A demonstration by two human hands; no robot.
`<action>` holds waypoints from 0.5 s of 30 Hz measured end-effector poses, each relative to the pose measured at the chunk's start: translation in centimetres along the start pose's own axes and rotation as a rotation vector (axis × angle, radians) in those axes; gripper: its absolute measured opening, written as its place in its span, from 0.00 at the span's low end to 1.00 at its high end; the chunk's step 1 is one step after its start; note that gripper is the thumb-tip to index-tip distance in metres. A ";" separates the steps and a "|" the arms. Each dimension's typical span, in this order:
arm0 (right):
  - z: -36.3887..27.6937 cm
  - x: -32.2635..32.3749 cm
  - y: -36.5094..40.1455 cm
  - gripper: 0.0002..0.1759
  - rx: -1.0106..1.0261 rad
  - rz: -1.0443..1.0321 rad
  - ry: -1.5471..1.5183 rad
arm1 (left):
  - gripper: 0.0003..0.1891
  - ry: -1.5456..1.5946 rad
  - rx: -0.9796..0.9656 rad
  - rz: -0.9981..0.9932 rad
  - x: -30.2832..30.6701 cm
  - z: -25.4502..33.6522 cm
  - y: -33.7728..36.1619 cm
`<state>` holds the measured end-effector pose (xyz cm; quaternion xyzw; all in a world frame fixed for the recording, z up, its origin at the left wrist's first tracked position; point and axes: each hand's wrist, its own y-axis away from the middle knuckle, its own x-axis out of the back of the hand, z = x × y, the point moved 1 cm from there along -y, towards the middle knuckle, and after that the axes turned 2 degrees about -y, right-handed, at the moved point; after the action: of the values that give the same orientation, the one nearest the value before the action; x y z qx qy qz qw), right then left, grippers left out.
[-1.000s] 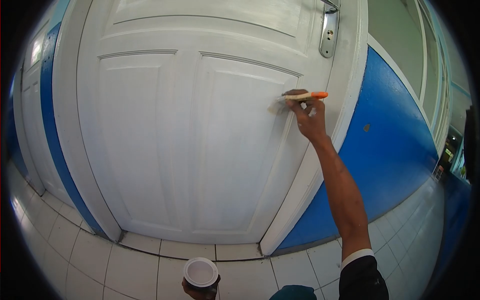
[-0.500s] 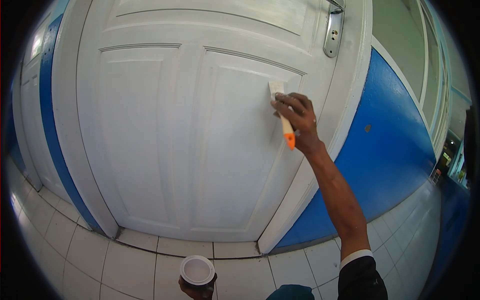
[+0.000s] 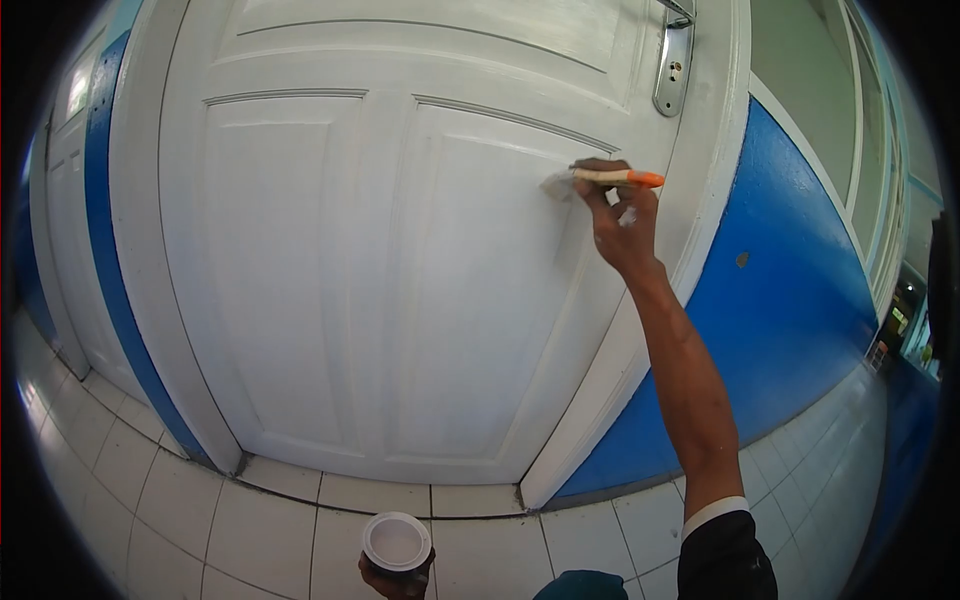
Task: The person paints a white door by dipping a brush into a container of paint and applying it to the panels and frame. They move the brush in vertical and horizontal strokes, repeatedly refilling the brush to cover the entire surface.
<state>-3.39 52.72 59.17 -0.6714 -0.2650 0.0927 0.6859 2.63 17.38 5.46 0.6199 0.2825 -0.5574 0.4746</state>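
My right hand [image 3: 625, 215] is closed around a paintbrush [image 3: 605, 178] with a pale handle and an orange end. The handle lies nearly level, its orange end to the right, and the bristles point left against the white panelled door [image 3: 380, 290], near the upper right of its lower right panel. Low in the view, my left hand [image 3: 395, 582] holds a white-rimmed cup [image 3: 397, 542] upright from below. Inside the cup is something whitish, like paint. Much of the left hand is hidden under the cup.
A metal handle plate [image 3: 674, 70] with a keyhole sits at the door's upper right. White frame posts flank the door, with a blue wall [image 3: 770, 300] to the right. Pale floor tiles [image 3: 260, 530] run along the bottom. A teal rounded shape [image 3: 580, 586] shows at the lower edge.
My right hand has turned the paintbrush from upright to nearly level, its orange end swinging up to the right. The hand has shifted slightly up and right. The left hand and cup hardly moved.
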 end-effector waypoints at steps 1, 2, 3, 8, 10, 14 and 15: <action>-0.2 -0.1 -1.0 0.16 0.124 0.030 0.077 | 0.38 0.013 0.005 -0.016 0.1 -0.1 0.0; -0.3 -0.1 -1.6 0.17 0.247 0.060 0.155 | 0.38 0.025 0.012 -0.033 0.4 -0.1 -0.1; -0.6 -0.1 -1.9 0.17 0.369 0.092 0.235 | 0.39 0.035 0.020 -0.050 0.6 -0.1 -0.2; -1.7 -3.4 6.3 0.24 0.473 -0.284 0.492 | 0.39 -0.014 0.022 -0.053 1.9 -0.3 -0.6; -2.2 -4.6 10.6 0.27 0.387 -0.434 0.377 | 0.40 0.000 0.039 -0.065 1.5 -0.3 -0.3; -3.0 -4.6 10.8 0.26 0.210 -0.523 0.129 | 0.41 0.056 0.050 -0.126 0.4 -0.3 0.1; -2.5 -4.6 9.0 0.24 0.205 -0.444 0.072 | 0.41 0.068 0.061 -0.151 0.4 -0.4 0.1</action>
<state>-4.03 49.06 49.40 -0.5264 -0.3705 -0.0577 0.7631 3.00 17.61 5.10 0.6297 0.3273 -0.5785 0.4022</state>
